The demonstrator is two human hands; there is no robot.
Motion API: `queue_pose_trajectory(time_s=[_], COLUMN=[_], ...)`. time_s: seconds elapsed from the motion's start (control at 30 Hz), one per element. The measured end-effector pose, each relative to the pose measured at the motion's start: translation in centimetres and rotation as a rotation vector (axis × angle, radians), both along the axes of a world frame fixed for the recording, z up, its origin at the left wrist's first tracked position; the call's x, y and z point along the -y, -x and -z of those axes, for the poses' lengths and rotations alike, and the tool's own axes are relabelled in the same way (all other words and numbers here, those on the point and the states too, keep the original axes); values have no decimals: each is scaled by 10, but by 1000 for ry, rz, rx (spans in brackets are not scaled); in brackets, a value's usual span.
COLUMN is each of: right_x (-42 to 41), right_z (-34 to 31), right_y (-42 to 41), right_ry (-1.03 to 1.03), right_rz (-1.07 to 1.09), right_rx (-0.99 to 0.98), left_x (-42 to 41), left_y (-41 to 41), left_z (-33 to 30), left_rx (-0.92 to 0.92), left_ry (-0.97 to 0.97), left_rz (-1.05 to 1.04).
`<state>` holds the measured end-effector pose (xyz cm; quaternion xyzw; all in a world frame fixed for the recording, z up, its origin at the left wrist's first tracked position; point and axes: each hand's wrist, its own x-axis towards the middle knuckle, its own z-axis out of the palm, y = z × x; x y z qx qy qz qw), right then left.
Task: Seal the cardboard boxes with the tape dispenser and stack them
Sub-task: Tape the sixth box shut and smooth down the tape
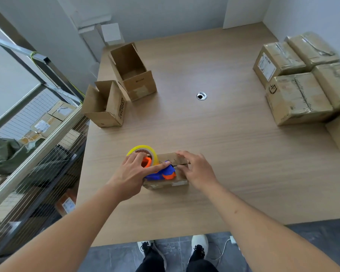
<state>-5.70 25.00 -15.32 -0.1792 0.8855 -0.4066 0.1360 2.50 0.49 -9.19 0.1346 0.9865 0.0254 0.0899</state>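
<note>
A small cardboard box [165,183] lies near the table's front edge with its top flaps closed. On its top sits a blue and orange tape dispenser [161,172] carrying a yellow tape roll [143,150]. My left hand [134,173] grips the dispenser, the index finger stretched along its top. My right hand [196,169] presses the right side of the flaps with spread fingers. Two open boxes, one small [106,107] and one taller [133,71], stand at the far left.
Several taped boxes [298,79] are stacked at the table's right edge. A cable hole [201,95] is in the middle of the wooden table [224,154]. A wire shelf [37,144] with parcels runs along the left side.
</note>
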Motion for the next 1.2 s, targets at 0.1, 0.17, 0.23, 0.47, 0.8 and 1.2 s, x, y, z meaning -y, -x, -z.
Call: queue_pose_trajectory(time_s=[0.1, 0.17, 0.23, 0.47, 0.8, 1.2], right_x=[10, 13, 14, 16, 6, -32], right_z=[2, 2, 0, 1, -7, -8], right_y=[2, 3, 1, -7, -8, 13], right_ry=[123, 205, 250, 277, 335, -19], right_rz=[-5, 21, 44, 188, 295, 410], right_rx=[-40, -50, -26, 165, 223, 323], left_x=[-2, -1, -3, -7, 2, 2], left_y=[0, -1, -3, -17, -21, -11], left_z=[-1, -1, -2, -1, 1, -1], left_rx=[13, 19, 13, -59, -68, 10], left_ry=[-12, -22, -18, 32, 36, -66], left_rz=[-4, -12, -11, -2, 21, 8])
